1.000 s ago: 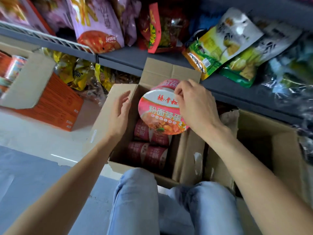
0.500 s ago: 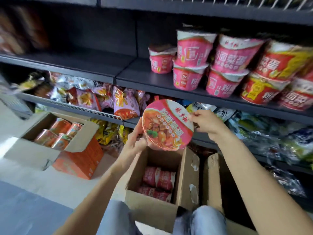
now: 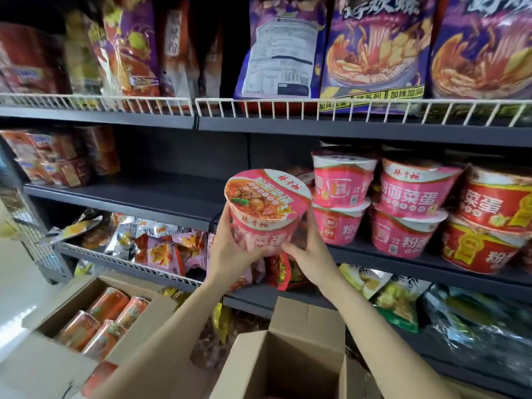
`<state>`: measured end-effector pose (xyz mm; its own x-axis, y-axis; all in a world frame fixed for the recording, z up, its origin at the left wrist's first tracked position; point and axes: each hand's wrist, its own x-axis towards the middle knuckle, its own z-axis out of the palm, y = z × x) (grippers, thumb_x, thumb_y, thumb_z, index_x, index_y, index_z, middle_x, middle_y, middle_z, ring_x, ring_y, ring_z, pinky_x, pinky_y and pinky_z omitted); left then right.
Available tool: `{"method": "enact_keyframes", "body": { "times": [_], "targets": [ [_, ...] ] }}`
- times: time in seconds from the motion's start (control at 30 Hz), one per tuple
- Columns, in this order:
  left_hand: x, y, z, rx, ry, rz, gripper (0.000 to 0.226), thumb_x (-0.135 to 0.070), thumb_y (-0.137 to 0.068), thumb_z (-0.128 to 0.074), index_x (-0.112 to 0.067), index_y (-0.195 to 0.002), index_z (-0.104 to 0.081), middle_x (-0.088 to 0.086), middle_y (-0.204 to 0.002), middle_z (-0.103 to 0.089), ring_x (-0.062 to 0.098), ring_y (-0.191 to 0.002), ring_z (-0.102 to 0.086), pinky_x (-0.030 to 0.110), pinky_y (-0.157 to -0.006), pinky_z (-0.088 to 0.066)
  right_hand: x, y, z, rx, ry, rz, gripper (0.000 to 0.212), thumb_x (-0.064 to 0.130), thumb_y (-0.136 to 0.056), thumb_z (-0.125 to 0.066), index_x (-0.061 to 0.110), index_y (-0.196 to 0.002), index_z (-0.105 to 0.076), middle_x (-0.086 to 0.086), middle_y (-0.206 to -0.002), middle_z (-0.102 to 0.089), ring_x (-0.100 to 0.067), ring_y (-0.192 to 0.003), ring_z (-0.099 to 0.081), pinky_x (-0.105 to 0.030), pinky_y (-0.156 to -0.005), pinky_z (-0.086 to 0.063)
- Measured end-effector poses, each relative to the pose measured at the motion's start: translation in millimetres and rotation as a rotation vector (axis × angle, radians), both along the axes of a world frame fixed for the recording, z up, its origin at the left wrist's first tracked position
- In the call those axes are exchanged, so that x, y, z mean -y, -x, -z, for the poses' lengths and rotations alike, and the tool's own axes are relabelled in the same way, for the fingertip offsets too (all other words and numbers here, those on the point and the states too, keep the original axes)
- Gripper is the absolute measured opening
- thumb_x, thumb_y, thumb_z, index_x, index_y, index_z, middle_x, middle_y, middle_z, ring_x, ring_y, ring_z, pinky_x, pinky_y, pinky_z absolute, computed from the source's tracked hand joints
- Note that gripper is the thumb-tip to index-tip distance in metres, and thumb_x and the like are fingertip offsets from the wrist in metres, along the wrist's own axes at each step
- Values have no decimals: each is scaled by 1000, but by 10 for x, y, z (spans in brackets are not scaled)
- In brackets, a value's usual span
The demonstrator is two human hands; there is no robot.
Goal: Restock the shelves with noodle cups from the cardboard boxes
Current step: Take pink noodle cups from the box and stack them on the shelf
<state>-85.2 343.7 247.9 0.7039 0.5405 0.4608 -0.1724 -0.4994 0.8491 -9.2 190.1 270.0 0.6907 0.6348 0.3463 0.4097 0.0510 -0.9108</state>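
cup lifted from box to shelf level, not yet set down

we record a change from a second ago: the pink noodle cup [image 3: 266, 210] was then just above the open cardboard box [image 3: 283, 367], pinched by the right hand with the left hand alongside. it is now raised in front of the middle shelf [image 3: 149, 194], and the view has tilted up from the box to the shelving. half a second ago it was about halfway up, with both hands closing on it.

state of the hands: the left hand [image 3: 230, 251] grips the cup's left wall, fingers curled round it from below; the right hand [image 3: 309, 251] grips the right wall and base. the cup is tilted, lid toward us, and touches no shelf.

position: the cup sits just left of the stacked pink cups [image 3: 341, 197], which stand two high on the same shelf. the bare stretch of shelf to their left appears to be the intended slot. we judge the carry nearly complete and the placing step still outstanding.

second box [image 3: 86, 326], lower left, holds orange cups [image 3: 108, 308] lying on their sides, untouched.

limits of inspection: the contents of the near box are hidden by its flap and the frame edge, so remaining stock cannot be counted. the fingertips behind the cup are not visible. the far-right red cups [image 3: 495, 214] are cut off. the shelf's left end and the upper bags [image 3: 371, 50] are blurred, and their print is partly unreadable.
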Motion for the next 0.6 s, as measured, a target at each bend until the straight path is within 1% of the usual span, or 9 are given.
{"method": "enact_keyframes", "body": {
  "times": [0.03, 0.1, 0.13, 0.2, 0.33, 0.4, 0.5, 0.53, 0.6],
  "targets": [
    [-107, -163, -89, 6, -2, -4, 118, -46, -50, -90, -31, -146, -22, -18, -132, -48, -10, -116, -47, 4, -86, -40, -134, -148, -38, 36, -14, 5, 78, 6, -91, -60, 44, -140, -13, 29, -124, -43, 18, -113, -43, 2, -86, -38],
    [-332, -513, -223, -2, 24, -29, 119, -53, -48, -88, -37, -145, -20, -18, -131, -50, -2, -116, -51, 20, -94, -45, -393, -455, -106, 115, -11, 53, 77, 2, -91, -57, 32, -147, -14, 28, -129, -39, 26, -113, -37, 3, -91, -32],
    [-438, -694, -263, -9, 44, -44, 119, -57, -46, -86, -40, -144, -20, -18, -131, -51, 2, -117, -52, 29, -98, -46, -517, -602, -125, 157, 5, 96, 76, 1, -91, -55, 27, -150, -14, 22, -134, -38, 22, -118, -36, 0, -97, -31],
    [-610, -1054, -307, -8, 69, -52, 119, -58, -44, -85, -40, -142, -20, -17, -130, -52, 7, -118, -53, 41, -102, -45, -730, -841, -152, 265, 52, 203, 79, 1, -91, -53, 22, -152, -8, 5, -147, -31, 1, -131, -35, -10, -102, -31],
    [-701, -1703, -364, 75, 86, -11, 117, -53, -48, -82, -30, -144, -18, -12, -130, -49, 6, -116, -53, 34, -98, -48, -982, -1275, -62, 577, 182, 413, 82, -2, -89, -55, 9, -152, -3, -9, -155, -13, -19, -139, -27, -24, -110, -30],
    [-722, -2018, -330, 20, 70, -5, 116, -51, -55, -79, -26, -148, -15, -5, -133, -50, 12, -117, -54, 33, -96, -48, -1032, -1442, -11, 682, 340, 463, 81, 0, -90, -55, 4, -151, -1, -15, -157, -2, -27, -143, -19, -33, -114, -28],
    [-819, -2364, -222, -209, -4, -39, 90, -43, -83, -65, -30, -152, -9, 4, -141, -48, 24, -128, -47, 42, -108, -37, -1129, -1561, 3, 707, 666, 465, 78, 8, -94, -51, 1, -150, 2, -23, -156, 9, -38, -144, -12, -41, -113, -25],
    [-862, -2415, -204, -278, -67, -80, 75, -41, -90, -57, -28, -151, -15, 6, -146, -43, 24, -133, -41, 44, -111, -31, -1180, -1570, -6, 680, 725, 442, 76, 7, -94, -50, -1, -150, 1, -26, -155, 8, -41, -143, -13, -44, -113, -25],
    [-944, -2439, -191, -270, -136, -120, 50, -37, -95, -49, -26, -143, -39, 7, -145, -42, 23, -132, -41, 45, -113, -27, -1275, -1576, -2, 636, 792, 408, 77, 2, -91, -51, -5, -148, 0, -32, -152, 6, -44, -141, -15, -46, -114, -25]
  ]
}}
